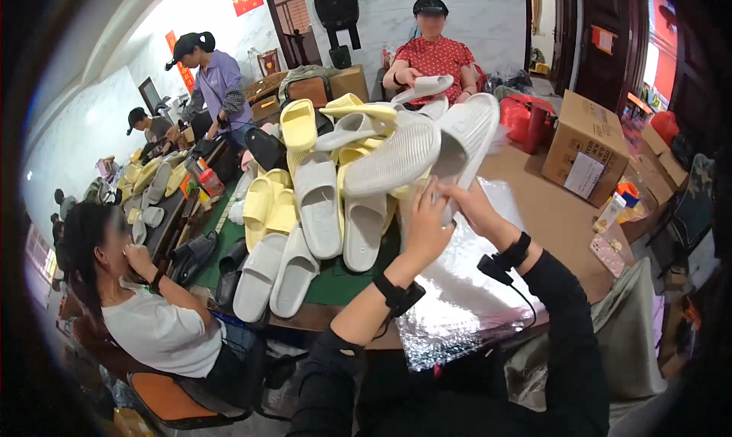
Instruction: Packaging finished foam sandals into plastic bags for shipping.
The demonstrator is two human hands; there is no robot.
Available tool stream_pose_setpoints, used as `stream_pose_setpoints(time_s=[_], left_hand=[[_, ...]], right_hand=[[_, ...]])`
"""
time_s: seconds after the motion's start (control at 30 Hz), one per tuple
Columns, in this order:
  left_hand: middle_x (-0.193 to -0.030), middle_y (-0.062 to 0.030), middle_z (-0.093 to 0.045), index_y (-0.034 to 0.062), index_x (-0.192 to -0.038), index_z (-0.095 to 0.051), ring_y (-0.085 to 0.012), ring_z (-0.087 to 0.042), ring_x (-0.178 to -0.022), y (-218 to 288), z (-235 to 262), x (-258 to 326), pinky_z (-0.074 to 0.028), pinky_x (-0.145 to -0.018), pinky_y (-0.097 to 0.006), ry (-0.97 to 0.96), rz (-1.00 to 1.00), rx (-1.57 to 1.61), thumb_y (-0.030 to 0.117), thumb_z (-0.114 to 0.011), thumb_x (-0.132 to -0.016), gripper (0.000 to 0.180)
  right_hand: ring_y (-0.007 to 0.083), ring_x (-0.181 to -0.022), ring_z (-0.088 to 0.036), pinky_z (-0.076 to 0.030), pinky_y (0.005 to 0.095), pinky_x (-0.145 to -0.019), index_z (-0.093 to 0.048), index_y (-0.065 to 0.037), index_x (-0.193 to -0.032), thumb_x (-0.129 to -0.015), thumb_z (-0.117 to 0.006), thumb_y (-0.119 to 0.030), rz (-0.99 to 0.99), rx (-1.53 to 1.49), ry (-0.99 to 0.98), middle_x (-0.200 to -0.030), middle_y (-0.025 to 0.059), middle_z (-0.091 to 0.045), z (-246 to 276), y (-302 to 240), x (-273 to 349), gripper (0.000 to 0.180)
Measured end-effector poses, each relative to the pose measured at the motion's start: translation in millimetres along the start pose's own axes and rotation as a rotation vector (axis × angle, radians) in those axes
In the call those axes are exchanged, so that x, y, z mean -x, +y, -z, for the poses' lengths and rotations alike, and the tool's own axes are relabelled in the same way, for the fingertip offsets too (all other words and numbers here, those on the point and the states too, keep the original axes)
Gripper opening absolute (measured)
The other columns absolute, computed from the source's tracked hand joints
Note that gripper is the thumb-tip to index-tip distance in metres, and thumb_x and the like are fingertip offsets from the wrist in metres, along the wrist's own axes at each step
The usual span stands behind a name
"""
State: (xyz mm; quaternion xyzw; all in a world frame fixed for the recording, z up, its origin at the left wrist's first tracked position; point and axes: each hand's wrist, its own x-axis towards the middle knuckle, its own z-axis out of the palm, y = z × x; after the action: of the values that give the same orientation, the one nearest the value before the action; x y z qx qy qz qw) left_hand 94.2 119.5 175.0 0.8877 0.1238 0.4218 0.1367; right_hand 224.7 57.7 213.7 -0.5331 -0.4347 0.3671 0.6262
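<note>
A grey slide slipper (476, 132) is held raised over the table, its ribbed sole partly showing. My right hand (467, 204) grips its near end, fingers closed. Right beside it, my left hand (428, 222) is closed at the same near end, its fingertips partly hidden. Another grey slipper (393, 159), sole up, overlaps it on the left; whether a hand bears it I cannot tell. Left of my hands rises a heap of grey and yellow slippers, with a grey one (319, 204) in front and a yellow one (298, 124) near the top.
Silvery plastic wrap (473, 300) covers the table before me. A cardboard box (585, 149) and a phone (607, 256) are at the right. Across the table a person in red (435, 56) holds a grey slipper; another in white (164, 323) sits at left.
</note>
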Motion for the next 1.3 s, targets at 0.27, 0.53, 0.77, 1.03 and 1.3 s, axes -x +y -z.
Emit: stream_pose_setpoints(time_s=[0.27,0.53,0.77,1.03,1.3], left_hand=[[-0.143,-0.0253,-0.027,0.0097,-0.138,-0.039,-0.0443,-0.031,-0.127,88,-3,116,-0.026,-0.103,-0.053,-0.305,0.146,0.074,0.026,-0.063,-0.079,0.066],[-0.135,-0.0196,-0.044,0.0191,-0.13,-0.051,-0.0439,-0.04,-0.123,71,-42,172,-0.033,-0.096,-0.054,-0.585,-0.007,-0.214,0.041,-0.052,-0.087,0.048],[-0.143,-0.018,-0.034,0.0188,-0.137,-0.043,-0.0423,-0.028,-0.132,75,-65,204,-0.015,-0.107,-0.059,-0.54,0.028,-0.31,0.043,-0.046,-0.089,0.054],[-0.141,-0.0202,-0.037,0.0156,-0.131,-0.049,-0.043,-0.032,-0.129,70,-69,215,-0.02,-0.105,-0.058,-0.403,0.01,-0.279,0.035,-0.049,-0.089,0.046],[-0.139,-0.0211,-0.038,0.0144,-0.125,-0.054,-0.0413,-0.034,-0.128,73,-65,210,-0.022,-0.104,-0.056,-0.465,-0.038,-0.297,0.037,-0.049,-0.089,0.042]], right_hand=[[0.0153,-0.104,-0.053,-0.045,0.0279,-0.087,-0.026,-0.013,-0.143,-0.081,-0.05,0.001,0.133,-0.077,0.273,-0.128,0.008,-0.047,42,-1,52,0.068],[0.0217,-0.108,-0.054,-0.048,0.032,-0.09,-0.028,-0.012,-0.142,-0.078,-0.047,0.002,0.179,-0.419,0.348,-0.13,0.0122,-0.045,34,-33,100,0.068],[0.0231,-0.109,-0.053,-0.047,0.0327,-0.091,-0.029,-0.008,-0.14,-0.075,-0.049,0.002,0.195,-0.286,0.415,-0.128,0.0133,-0.046,27,-29,155,0.069],[0.024,-0.116,-0.048,-0.041,0.0317,-0.097,-0.028,-0.005,-0.14,-0.077,-0.05,0.002,0.124,-0.374,0.523,-0.132,0.0133,-0.044,52,22,153,0.067],[0.0212,-0.112,-0.05,-0.042,0.0283,-0.092,-0.033,-0.001,-0.139,-0.076,-0.047,0.005,-0.077,-0.172,0.656,-0.13,0.0134,-0.046,103,99,165,0.065]])
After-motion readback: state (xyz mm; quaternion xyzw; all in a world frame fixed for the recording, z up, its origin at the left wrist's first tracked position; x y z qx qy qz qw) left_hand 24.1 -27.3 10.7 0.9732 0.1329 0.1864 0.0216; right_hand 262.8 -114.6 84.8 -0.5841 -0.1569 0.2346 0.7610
